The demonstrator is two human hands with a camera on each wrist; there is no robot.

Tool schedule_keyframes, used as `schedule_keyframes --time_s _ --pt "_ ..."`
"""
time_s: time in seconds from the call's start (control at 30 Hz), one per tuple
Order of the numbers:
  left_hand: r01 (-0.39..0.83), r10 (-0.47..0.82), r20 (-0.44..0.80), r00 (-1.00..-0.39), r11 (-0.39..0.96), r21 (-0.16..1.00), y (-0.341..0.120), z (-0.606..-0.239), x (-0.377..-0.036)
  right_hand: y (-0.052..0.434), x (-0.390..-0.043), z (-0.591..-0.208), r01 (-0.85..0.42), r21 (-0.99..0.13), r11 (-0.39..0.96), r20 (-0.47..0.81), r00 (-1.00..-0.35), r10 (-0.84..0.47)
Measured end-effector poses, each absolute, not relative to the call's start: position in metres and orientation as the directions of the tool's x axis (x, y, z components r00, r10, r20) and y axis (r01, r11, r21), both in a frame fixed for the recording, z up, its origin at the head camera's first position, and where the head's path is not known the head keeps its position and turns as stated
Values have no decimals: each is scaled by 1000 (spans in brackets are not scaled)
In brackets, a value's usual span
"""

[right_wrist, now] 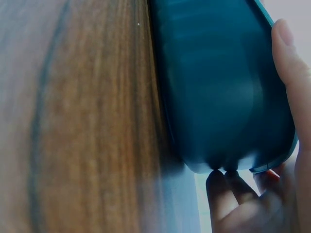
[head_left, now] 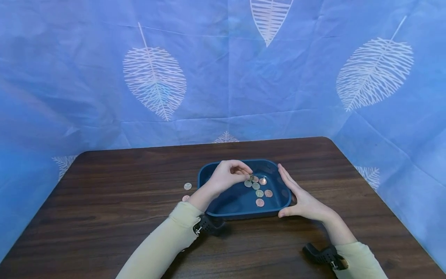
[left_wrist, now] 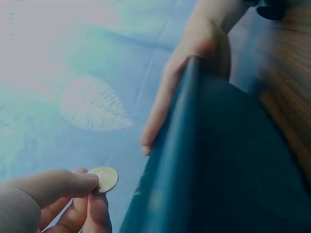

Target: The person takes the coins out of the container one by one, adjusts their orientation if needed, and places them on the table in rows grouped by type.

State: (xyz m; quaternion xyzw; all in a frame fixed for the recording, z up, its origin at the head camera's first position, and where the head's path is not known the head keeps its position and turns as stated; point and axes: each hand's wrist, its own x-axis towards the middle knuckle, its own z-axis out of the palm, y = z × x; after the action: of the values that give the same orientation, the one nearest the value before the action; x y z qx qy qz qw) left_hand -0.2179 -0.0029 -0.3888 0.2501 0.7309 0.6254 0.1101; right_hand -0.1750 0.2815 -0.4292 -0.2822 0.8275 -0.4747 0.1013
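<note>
My left hand (head_left: 225,177) is over the blue tray (head_left: 231,202), pinching a coin (left_wrist: 109,179) between thumb and fingertips. The left wrist view shows that coin as pale gold, its face turned outward. Below the hand, several copper and silver-gold coins (head_left: 259,193) lie scattered on the right half of the tray floor. My right hand (head_left: 306,203) grips the tray's right end, thumb at the near corner and fingers along the far side. In the right wrist view, its bent fingertips (right_wrist: 221,194) press against the tray's outer wall.
Left of the tray, a silver coin (head_left: 187,186) and a copper coin (head_left: 186,198) lie on the dark wooden table (head_left: 122,201); the left forearm partly covers the copper one. A blue cloth (head_left: 216,77) with white leaf prints hangs behind the table. Each wrist wears a black strap.
</note>
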Motion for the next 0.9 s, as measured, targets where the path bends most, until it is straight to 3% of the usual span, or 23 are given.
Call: schedule_keyframes --time_s 0.5,0.9 --pt "232 406 161 -900 132 964 -82 -374 -219 282 -176 -432 -368 -845 387 100 -821 -563" --pt "187 302 113 -947 231 955 -148 -394 -208 283 -176 -432 -368 -846 386 100 -821 -561"
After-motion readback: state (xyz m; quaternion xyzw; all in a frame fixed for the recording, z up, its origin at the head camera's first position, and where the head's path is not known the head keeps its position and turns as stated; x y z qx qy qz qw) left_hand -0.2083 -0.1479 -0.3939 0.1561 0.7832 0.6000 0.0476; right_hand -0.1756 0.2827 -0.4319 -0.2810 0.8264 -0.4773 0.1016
